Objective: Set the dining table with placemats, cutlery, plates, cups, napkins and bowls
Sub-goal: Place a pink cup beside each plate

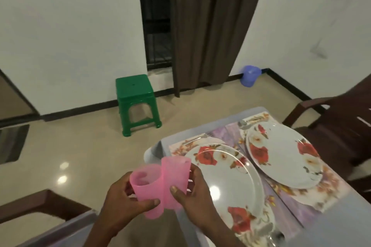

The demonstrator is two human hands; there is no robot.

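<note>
Two translucent pink plastic cups are being held off the table's near corner — our left hand (pixel 122 204) gripping the left pink cup (pixel 143 184), our right hand (pixel 192 192) curling round the right pink cup (pixel 173 178). We are advising separate placement — one beside each floral plate (pixel 224 182), upright.

Single head-worn view, wide-angle, looking forward and steeply down from above. It is sitting close over the near table (pixel 331 224) corner at lower right, with straight edges bowing toward the frame borders. It is facing the far wall (pixel 80 46) and curtain (pixel 210 26), floor between. No second view overlapping.
</note>
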